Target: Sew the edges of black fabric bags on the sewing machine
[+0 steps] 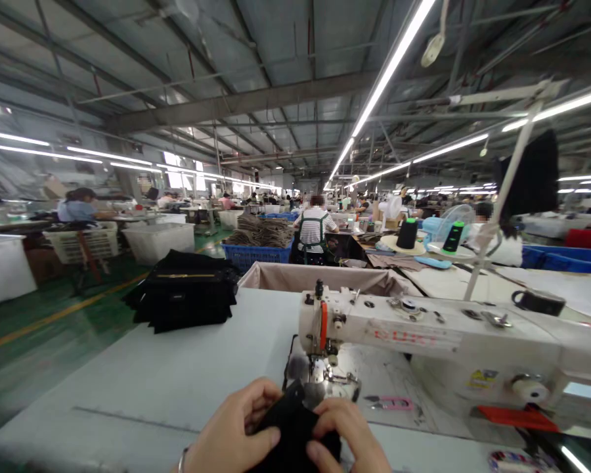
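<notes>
Both hands, left hand (234, 430) and right hand (347, 437), pinch a small piece of black fabric (293, 430) at the bottom centre of the frame, seemingly just before the needle of the white industrial sewing machine (423, 338). A stack of folded black garments (184, 289) lies left of centre on the pale grey worktable (142, 381).

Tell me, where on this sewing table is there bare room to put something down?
Bare tabletop lies left of the sewing machine, between the stack of black fabric and the left hand. It is crowded at the needle, where both hands, the right hand included, grip the black cloth.
</notes>
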The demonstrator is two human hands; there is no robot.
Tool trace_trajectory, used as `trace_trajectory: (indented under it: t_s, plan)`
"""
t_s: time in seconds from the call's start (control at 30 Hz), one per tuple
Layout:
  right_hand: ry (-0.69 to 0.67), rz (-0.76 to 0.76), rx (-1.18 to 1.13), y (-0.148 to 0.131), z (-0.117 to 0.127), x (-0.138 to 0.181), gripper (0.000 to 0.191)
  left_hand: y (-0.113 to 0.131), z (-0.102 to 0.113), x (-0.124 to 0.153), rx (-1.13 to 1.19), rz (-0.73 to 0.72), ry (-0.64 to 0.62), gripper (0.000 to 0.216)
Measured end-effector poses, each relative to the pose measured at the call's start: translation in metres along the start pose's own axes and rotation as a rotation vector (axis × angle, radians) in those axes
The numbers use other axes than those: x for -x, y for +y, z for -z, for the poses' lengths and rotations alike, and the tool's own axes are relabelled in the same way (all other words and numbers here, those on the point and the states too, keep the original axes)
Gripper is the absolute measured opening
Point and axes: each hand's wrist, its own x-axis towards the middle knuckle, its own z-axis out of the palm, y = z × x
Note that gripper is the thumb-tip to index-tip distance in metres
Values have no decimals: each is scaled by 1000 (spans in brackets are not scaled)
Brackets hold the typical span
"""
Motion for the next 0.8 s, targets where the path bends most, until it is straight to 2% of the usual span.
trace_trajectory:
  t_s: [0.07, 0.1, 0.23, 0.33, 0.47, 0.63, 0.8]
  plan:
    - [-53, -160, -93, -19, 20, -10, 20, 17, -4, 11, 192, -13, 4, 35]
    - [-44, -177, -127, -26, 30, -15, 21, 22, -7, 14, 235, -5, 24, 39]
    - [-48, -71, -142, -43, 52, -28, 16, 23, -20, 19, 268, 34, 144, 30]
    - [-45, -25, -122, -47, 57, -29, 13, 18, -28, 18, 344, 25, 192, 30]
    - [-111, -56, -136, -47, 60, -30, 6, 16, -35, 17, 496, 57, 196, 35]
    - [-237, -180, -212, -48, 67, -29, 11, 18, -41, 19, 720, 83, 257, 36]
    - [-318, -350, -251, -58, 74, -30, 16, 23, -43, 23, 732, 138, 309, 34]
